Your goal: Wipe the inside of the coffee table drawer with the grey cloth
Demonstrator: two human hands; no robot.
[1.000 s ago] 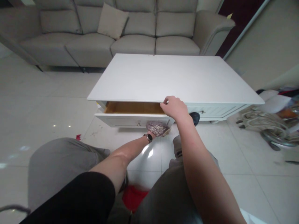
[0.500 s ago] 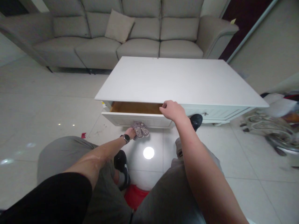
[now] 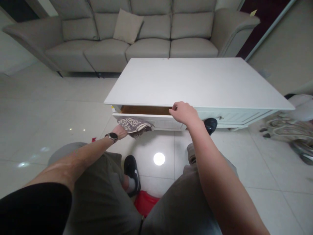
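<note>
A patterned grey-brown and white cloth (image 3: 134, 126) lies against the front of the pulled-out drawer (image 3: 168, 124). Behind and under its left part is my left hand (image 3: 120, 132), closed on the cloth, with the fingers mostly covered. At the drawer's right end my right hand (image 3: 184, 112) rests over the top edge of the front panel, fingers curled round it. Brown wood shows inside the drawer. The drawer belongs to a white coffee table (image 3: 190, 81).
Beyond the table stands a grey sofa (image 3: 149, 49) with a beige cushion (image 3: 128, 26). A red object (image 3: 146, 202) lies on the tiled floor between my legs. Bundled items (image 3: 285, 129) sit at the right. A black shoe (image 3: 131, 171) is below the drawer.
My left hand has moved left and slightly up along the drawer front, and the bunched cloth has spread out. My right hand stays on the drawer edge; the drawer looks slightly less open.
</note>
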